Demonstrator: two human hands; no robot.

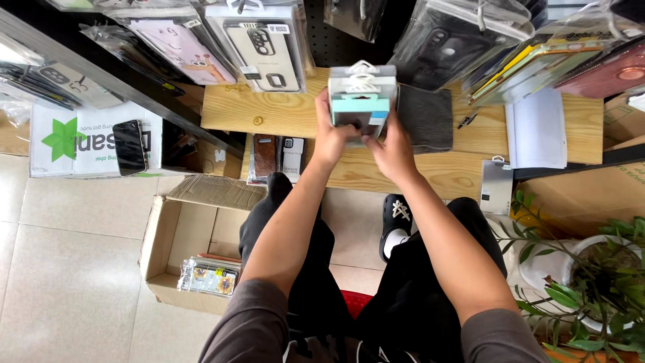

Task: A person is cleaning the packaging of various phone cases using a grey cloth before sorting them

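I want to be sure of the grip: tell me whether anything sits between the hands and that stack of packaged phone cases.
Nothing visible does. The left hand and the right hand both grip the stack of packaged phone cases directly, one on each side, above the wooden shelf. The grey cloth lies beside the stack, not between.

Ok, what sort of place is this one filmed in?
Most likely a small phone-accessory shop or its stockroom. Packaged phone cases hang in rows on a pegboard, both hands, left and right, hold a stack of packaged cases over a wooden shelf, and a cardboard box holds more stock.
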